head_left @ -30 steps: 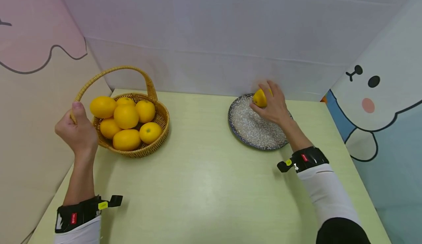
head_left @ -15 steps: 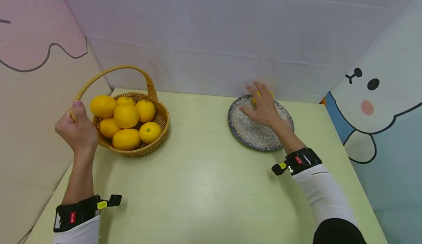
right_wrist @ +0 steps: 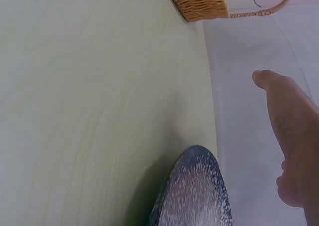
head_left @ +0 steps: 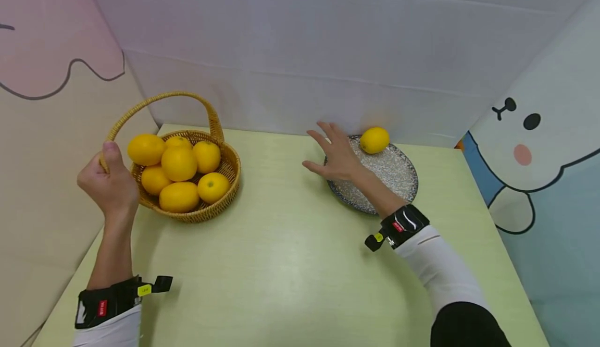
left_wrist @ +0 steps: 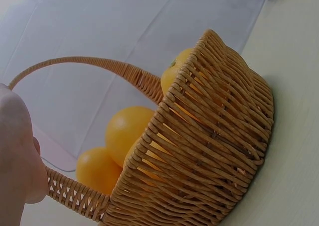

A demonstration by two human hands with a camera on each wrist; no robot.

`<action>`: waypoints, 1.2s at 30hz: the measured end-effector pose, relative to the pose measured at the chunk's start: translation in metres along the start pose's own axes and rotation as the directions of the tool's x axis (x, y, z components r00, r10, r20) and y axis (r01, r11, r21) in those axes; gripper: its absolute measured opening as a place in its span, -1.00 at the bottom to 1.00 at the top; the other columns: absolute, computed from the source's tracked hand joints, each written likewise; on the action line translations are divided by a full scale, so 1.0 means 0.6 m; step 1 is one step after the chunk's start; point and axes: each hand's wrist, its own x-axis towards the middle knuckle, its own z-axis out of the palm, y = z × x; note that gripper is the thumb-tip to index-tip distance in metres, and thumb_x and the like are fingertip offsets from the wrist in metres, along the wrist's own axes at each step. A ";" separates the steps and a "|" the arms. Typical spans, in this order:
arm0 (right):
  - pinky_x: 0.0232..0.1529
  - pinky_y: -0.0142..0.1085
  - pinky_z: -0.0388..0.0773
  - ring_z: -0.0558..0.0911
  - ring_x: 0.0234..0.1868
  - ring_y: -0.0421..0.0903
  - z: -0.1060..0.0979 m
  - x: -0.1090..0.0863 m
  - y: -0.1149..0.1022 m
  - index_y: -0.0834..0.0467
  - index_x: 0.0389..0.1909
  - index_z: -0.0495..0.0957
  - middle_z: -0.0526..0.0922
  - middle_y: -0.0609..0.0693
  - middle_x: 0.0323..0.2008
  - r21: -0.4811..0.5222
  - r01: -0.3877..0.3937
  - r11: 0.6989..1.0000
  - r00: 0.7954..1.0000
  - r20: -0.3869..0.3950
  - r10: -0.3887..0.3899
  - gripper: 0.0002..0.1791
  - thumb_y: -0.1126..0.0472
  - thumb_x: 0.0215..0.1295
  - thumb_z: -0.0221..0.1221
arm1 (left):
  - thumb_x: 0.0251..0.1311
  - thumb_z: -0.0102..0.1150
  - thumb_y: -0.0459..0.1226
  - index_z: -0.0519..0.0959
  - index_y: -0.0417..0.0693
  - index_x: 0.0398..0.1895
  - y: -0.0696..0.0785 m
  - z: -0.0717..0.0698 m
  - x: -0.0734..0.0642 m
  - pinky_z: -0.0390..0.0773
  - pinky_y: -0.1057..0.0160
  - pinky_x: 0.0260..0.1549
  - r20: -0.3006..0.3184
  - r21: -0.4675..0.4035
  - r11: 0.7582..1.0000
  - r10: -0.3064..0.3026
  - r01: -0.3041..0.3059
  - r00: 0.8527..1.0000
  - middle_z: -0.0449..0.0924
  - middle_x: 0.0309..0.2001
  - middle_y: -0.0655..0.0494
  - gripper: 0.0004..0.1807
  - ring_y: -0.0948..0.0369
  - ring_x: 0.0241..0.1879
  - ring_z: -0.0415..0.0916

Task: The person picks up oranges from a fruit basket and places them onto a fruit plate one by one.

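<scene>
"How many yellow fruits are there?"

"Eight in sight. Seven fruits (head_left: 179,163) are heaped in the one wicker basket (head_left: 201,215), at the left of the worktop (head_left: 281,263). Any buried deeper cannot be made out."

"And the eighth?"

"That single fruit (head_left: 375,140) lies on the one speckled plate (head_left: 396,172), close to its far rim, on the right half of the worktop."

"What of the two hands?"

"The person's left hand (head_left: 110,183) grips the basket's one arched handle (head_left: 179,94) on its near left side, thumb laid along it. The right hand (head_left: 338,157) is released, fingers spread, above the plate's left edge and apart from the eighth fruit."

"Anything on the wrists?"

"Two black wristbands (head_left: 404,225), one on each, over two white sleeves (head_left: 442,266). Behind the worktop hangs a pale cloth (head_left: 281,39)."
</scene>
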 end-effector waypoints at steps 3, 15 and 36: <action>0.78 0.42 0.00 0.05 0.82 0.48 0.008 0.011 -0.023 0.07 0.75 0.27 0.10 0.27 0.81 0.016 0.047 0.999 0.999 -0.002 -0.047 -0.05 -0.21 0.49 0.34 | 0.49 0.18 0.01 0.15 0.22 -0.81 0.001 0.000 0.001 -0.21 0.31 -0.55 0.001 -0.007 1.000 0.007 -0.007 1.000 0.03 -0.74 0.43 -0.34 0.35 -0.66 -0.16; 0.83 0.30 0.00 0.06 0.84 0.42 0.033 0.059 -0.125 0.05 0.75 0.29 0.13 0.25 0.80 0.040 0.176 0.984 0.984 0.021 -0.177 -0.06 -0.25 0.50 0.33 | 0.50 0.18 0.01 0.16 0.24 -0.80 0.000 -0.002 0.001 -0.21 0.31 -0.55 0.001 -0.002 1.000 0.007 -0.007 1.000 0.03 -0.73 0.43 -0.34 0.35 -0.65 -0.15; 0.86 0.22 -0.01 0.01 0.87 0.34 0.062 0.117 -0.289 -0.05 0.83 0.11 0.02 0.17 0.85 0.038 0.349 0.936 0.920 0.176 -0.350 -0.02 -0.34 0.58 0.23 | 0.51 0.17 0.01 0.17 0.24 -0.79 0.002 -0.002 -0.003 -0.20 0.31 -0.53 0.001 0.011 1.000 -0.006 0.006 1.000 0.03 -0.72 0.42 -0.35 0.35 -0.63 -0.14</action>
